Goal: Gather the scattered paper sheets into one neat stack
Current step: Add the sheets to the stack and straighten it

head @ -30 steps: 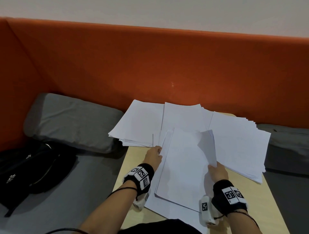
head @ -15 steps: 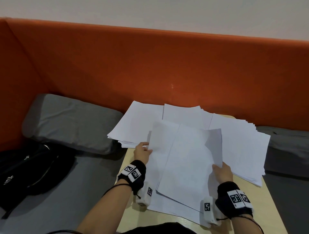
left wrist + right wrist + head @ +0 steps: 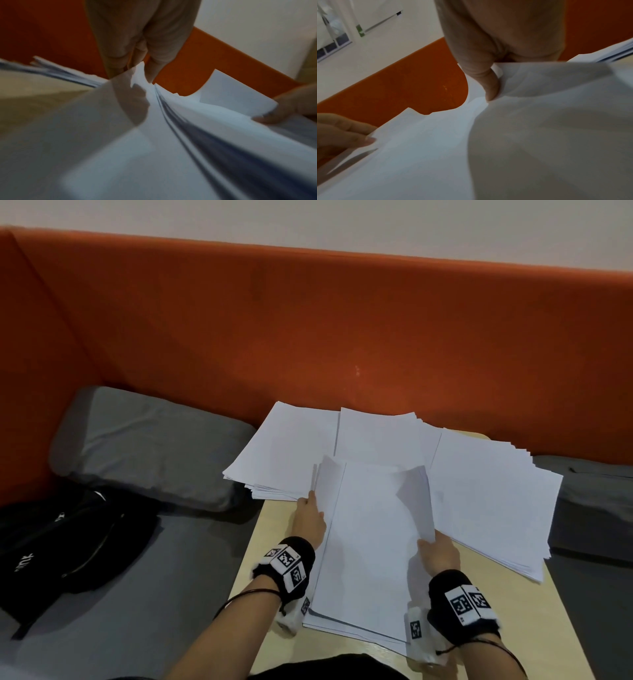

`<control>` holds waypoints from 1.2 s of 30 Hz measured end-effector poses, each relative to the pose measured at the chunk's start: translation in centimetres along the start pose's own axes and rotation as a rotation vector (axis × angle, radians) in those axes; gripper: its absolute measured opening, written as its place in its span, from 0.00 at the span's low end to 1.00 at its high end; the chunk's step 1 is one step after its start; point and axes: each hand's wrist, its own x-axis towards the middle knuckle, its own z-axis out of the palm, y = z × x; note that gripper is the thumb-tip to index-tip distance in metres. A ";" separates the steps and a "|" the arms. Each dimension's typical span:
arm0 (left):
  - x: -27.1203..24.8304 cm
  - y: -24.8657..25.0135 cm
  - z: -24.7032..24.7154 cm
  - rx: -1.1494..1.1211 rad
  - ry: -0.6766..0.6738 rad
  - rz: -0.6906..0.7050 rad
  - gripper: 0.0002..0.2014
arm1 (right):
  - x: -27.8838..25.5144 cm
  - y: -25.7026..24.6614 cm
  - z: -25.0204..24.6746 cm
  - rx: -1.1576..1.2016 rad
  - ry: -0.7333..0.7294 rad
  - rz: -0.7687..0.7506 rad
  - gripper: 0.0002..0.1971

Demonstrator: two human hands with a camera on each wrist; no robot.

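Note:
A bundle of white paper sheets [image 3: 370, 542] lies in front of me on the small wooden table [image 3: 520, 625], its side edges lifted. My left hand [image 3: 310, 517] pinches the bundle's left edge [image 3: 147, 83], thumb on top. On the other side my right hand [image 3: 436, 549] pinches the right edge [image 3: 494, 94], which curls upward. Three more paper piles lie behind: one at the left [image 3: 284, 453], one in the middle [image 3: 380, 436], one at the right [image 3: 489, 494].
An orange padded wall [image 3: 308, 330] runs close behind the table. A grey cushion [image 3: 144, 443] and a black bag [image 3: 65, 539] lie to the left on the grey seat. Another grey cushion [image 3: 592, 501] sits at the right.
Both hands have shifted the held bundle: the left hand moved back and then forward again along the left edge, and the sheets now sit more squarely together between the hands.

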 end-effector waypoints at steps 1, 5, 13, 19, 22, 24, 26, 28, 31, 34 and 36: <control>-0.2 0.2 0.2 0.084 -0.031 0.001 0.27 | 0.0 0.0 0.0 0.000 -0.001 0.002 0.14; -0.4 0.3 0.5 0.416 0.015 0.087 0.29 | -0.1 0.1 0.0 0.001 -0.004 0.008 0.14; 0.2 -0.8 -0.4 -0.242 -0.027 -0.131 0.14 | 0.1 0.2 -0.3 0.051 -0.045 0.010 0.14; -0.1 -0.3 -0.6 -0.452 -0.016 -0.124 0.21 | 0.3 0.5 -0.3 0.140 -0.041 0.042 0.16; 0.4 0.0 -0.3 -0.556 -0.081 -0.144 0.21 | 0.4 0.4 -0.2 0.190 -0.017 0.036 0.17; 0.7 -0.2 -0.3 -0.646 -0.136 -0.189 0.17 | 0.3 0.3 -0.2 0.206 0.002 0.023 0.16; 1.7 -0.7 0.0 -0.733 -0.158 -0.255 0.14 | 0.2 0.2 -0.1 0.212 0.014 0.012 0.15; 1.8 -0.9 -0.1 -0.792 -0.202 -0.288 0.19 | 0.2 0.2 0.0 0.216 0.021 0.010 0.16; 0.3 0.2 -1.6 -0.919 -0.240 -0.312 0.12 | 0.2 0.2 0.1 0.219 0.021 0.014 0.16; 0.3 0.0 -1.7 -0.978 -0.277 -0.337 0.13 | 0.2 0.3 0.1 0.215 0.024 0.018 0.16; 0.6 -0.1 -1.7 -1.006 -0.272 -0.351 0.14 | 0.3 0.3 0.1 0.209 0.027 0.022 0.17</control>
